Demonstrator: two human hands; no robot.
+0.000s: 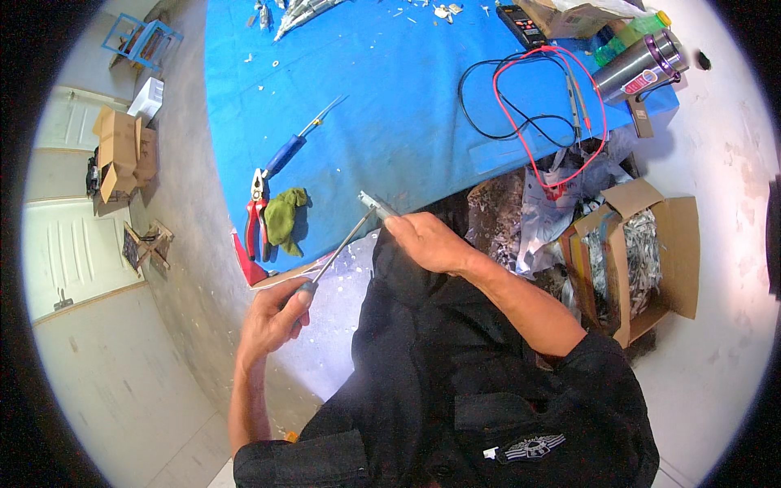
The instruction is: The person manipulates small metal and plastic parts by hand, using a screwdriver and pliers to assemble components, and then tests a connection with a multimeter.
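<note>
My left hand [279,315] is closed round the handle of a screwdriver, whose long metal shaft [340,255] slants up and to the right. The shaft's tip meets a small grey, metallic-looking piece [373,202]. That piece is pinched in my right hand [427,242], just over the near edge of the blue-covered table [390,122]; my fingers hide its lower end. Left of it on the cloth lie red-handled pliers [256,220] and a crumpled green cloth or glove [282,221]. A blue-handled tool with a thin shaft [286,154] lies beyond the pliers.
At the far right are a multimeter [522,28], its red and black leads [521,130], a steel flask [639,69] and a green bottle [630,39]. Several grey pieces [307,15] lie at the far edge. Right of my legs stands an open carton [679,252] of silvery pieces.
</note>
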